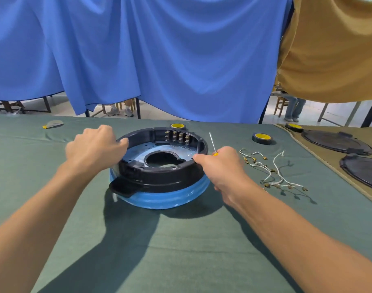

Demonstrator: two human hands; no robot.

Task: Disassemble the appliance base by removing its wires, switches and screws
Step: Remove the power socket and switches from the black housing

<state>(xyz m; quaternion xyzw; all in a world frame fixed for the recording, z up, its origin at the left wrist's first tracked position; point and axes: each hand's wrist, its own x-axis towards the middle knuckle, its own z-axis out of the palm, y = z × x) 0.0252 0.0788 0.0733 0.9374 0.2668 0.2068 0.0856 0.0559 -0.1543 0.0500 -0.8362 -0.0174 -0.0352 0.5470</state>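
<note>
The round appliance base (159, 180), black rim over a blue body, lies upside down in the middle of the green table. Several switch terminals (179, 136) show on its far inner wall. My left hand (94, 146) grips the left rim, fingers curled over the edge. My right hand (219, 166) touches the right rim with its fingertips while holding a small screwdriver (213, 144), whose metal shaft points up and away. A bundle of white wires (271, 170) with brass connectors lies loose on the cloth to the right of the base.
Black tape rolls with yellow cores sit behind the base (177, 126), at the right (262, 138) and far right (294, 127). Two black round covers (337, 142) lie on a tan cloth at the right. A small grey piece (54, 124) lies far left. Blue curtain hangs behind.
</note>
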